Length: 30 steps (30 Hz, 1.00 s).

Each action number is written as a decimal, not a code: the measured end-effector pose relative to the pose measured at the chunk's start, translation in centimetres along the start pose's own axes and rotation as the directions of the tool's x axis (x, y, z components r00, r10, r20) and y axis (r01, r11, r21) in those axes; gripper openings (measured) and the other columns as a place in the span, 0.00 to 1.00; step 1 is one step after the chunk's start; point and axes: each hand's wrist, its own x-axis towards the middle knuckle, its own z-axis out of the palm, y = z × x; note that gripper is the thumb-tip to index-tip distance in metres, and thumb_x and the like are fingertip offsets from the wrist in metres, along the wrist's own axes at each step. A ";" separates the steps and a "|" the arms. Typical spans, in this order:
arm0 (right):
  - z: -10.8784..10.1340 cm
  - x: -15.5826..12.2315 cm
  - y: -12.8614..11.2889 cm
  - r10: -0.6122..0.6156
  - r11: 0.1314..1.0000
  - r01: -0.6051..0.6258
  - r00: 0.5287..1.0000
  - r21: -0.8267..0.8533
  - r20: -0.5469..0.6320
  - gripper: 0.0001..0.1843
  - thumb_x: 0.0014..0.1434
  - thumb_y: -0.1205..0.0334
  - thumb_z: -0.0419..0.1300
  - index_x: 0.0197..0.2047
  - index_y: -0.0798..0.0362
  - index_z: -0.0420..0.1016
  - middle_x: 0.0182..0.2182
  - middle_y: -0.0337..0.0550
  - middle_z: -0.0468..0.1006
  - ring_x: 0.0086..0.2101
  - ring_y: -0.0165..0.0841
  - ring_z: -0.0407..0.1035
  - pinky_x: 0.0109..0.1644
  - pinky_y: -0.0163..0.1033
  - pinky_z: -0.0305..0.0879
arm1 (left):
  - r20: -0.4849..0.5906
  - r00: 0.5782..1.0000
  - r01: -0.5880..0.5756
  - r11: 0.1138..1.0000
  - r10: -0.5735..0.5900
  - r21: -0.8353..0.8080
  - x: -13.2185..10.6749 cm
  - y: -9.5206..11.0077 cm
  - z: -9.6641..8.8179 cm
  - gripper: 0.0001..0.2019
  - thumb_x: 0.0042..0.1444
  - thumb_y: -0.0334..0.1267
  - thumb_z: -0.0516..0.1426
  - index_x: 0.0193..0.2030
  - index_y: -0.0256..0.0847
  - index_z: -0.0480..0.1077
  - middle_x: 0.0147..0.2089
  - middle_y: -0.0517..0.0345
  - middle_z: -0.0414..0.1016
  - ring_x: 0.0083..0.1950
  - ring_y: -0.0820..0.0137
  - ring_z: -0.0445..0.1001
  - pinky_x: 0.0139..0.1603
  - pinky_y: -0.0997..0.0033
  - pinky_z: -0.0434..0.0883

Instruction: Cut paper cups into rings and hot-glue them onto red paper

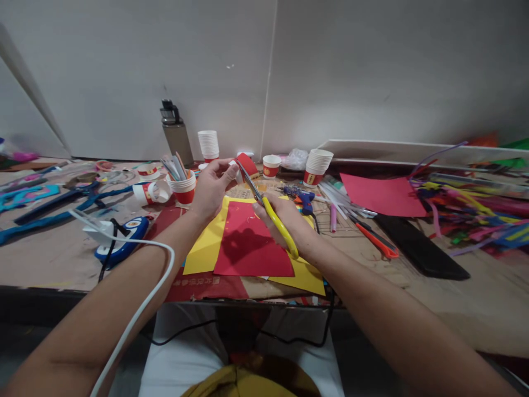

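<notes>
My left hand (211,187) is raised over the table, fingers pinched around a small red and white paper cup (244,167) tipped on its side. Yellow-handled scissors (276,220) are gripped in my right hand (285,220), and their blades (249,182) reach up to the cup's rim. Under both hands lies a red paper sheet (248,242) on top of yellow sheets (204,248).
Stacks of paper cups (209,144) (317,165), a cup of sticks (182,184), a grey bottle (177,135) and a blue glue gun (305,199) stand behind. An orange cutter (378,240), another red sheet (382,196) and pipe cleaners (467,215) lie right. A white cable (136,314) crosses my left arm.
</notes>
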 end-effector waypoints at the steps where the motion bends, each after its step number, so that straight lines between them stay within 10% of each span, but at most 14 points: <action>1: 0.1 0.0 0.1 0.001 1.000 -0.001 1.000 -0.012 -0.005 0.14 0.62 0.50 0.53 0.31 0.51 0.64 0.23 0.37 0.68 0.26 0.29 0.61 0.31 0.33 0.54 | -0.003 1.000 0.001 1.000 -0.001 0.001 0.0 0.0 -0.1 0.17 0.48 0.47 0.66 0.40 0.40 0.72 0.39 0.56 0.77 0.40 0.70 0.77 0.44 0.65 0.77; 15: -0.4 0.1 0.6 -0.033 0.996 0.032 0.999 0.084 0.019 0.13 0.63 0.51 0.52 0.32 0.50 0.63 0.25 0.36 0.69 0.25 0.29 0.62 0.29 0.35 0.54 | 0.039 0.998 -0.059 0.991 0.055 0.124 0.2 -0.6 -0.8 0.17 0.48 0.47 0.66 0.42 0.41 0.74 0.36 0.58 0.75 0.38 0.72 0.75 0.42 0.71 0.73; 30: 0.1 0.5 0.9 -0.047 0.999 0.048 0.999 -0.018 0.015 0.11 0.61 0.52 0.54 0.33 0.50 0.63 0.25 0.37 0.71 0.28 0.31 0.65 0.33 0.34 0.55 | 0.026 0.992 0.125 0.992 -0.124 -0.028 0.0 0.2 0.0 0.18 0.46 0.49 0.67 0.38 0.38 0.74 0.37 0.55 0.77 0.37 0.71 0.76 0.42 0.67 0.76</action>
